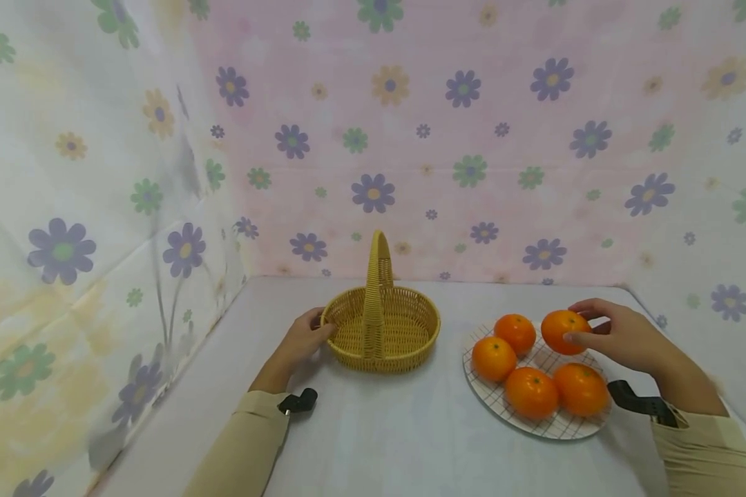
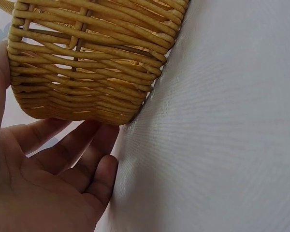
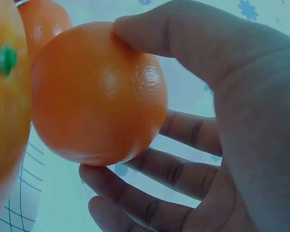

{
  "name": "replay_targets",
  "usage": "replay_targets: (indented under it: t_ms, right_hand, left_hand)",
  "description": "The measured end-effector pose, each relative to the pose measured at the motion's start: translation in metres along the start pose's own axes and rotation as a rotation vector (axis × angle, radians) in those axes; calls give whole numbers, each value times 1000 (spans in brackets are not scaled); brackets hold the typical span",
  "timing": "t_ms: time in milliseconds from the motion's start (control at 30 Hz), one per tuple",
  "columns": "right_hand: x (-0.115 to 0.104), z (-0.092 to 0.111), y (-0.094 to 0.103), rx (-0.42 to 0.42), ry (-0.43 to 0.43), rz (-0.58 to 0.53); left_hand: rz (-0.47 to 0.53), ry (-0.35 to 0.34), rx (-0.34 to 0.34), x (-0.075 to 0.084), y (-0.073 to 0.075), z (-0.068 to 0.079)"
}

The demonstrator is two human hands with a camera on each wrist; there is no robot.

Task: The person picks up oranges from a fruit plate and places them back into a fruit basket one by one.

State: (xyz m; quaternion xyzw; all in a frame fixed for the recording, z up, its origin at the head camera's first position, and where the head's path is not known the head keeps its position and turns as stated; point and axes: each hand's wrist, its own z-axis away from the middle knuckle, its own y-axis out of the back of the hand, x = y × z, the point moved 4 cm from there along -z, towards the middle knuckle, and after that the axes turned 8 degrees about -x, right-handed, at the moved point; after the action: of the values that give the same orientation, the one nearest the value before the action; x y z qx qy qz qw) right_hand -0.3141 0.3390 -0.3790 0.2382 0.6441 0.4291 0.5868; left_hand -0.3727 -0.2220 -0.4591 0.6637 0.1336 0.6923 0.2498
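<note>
A yellow wicker basket [image 1: 404, 360] with a tall arched handle [image 1: 374, 304] stands left of centre on the table. My left hand [image 1: 301, 339] holds its left side, thumb at the rim and fingers along the outer wall, as the left wrist view of the woven side [image 2: 87, 82] shows. On the right, my right hand [image 1: 634, 337] grips an orange [image 1: 561, 330] between thumb and fingers, over the far right part of a round plate [image 1: 496, 400]. In the right wrist view the thumb presses the top of this orange [image 3: 96, 96] and fingertips support it below.
Several other oranges [image 1: 531, 392] lie on the white plate with a checked pattern, close to the held one. A white cloth covers the table [image 1: 385, 435]. Flowered fabric walls [image 1: 423, 207] enclose the back and both sides.
</note>
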Motion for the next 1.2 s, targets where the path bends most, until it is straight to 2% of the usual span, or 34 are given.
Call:
replay_targets:
  t_ms: [200, 467, 700, 800, 1033, 1200]
  right_hand:
    - [-9, 2, 3, 26, -5, 15]
    - [-31, 1, 1, 62, 33, 42]
    - [-44, -3, -10, 45, 76, 40]
    - [-53, -9, -12, 36, 95, 38]
    - [-80, -23, -8, 48, 115, 14]
    - [-98, -28, -5, 60, 131, -33]
  left_hand:
    - [-22, 0, 9, 5, -1, 2]
    - [-39, 10, 71, 10, -1, 0]
    - [-160, -25, 137, 14, 2, -1]
    - [-166, -10, 139, 14, 4, 0]
    - [-50, 85, 125, 17, 16, -5]
    - [42, 142, 92, 16, 18, -9]
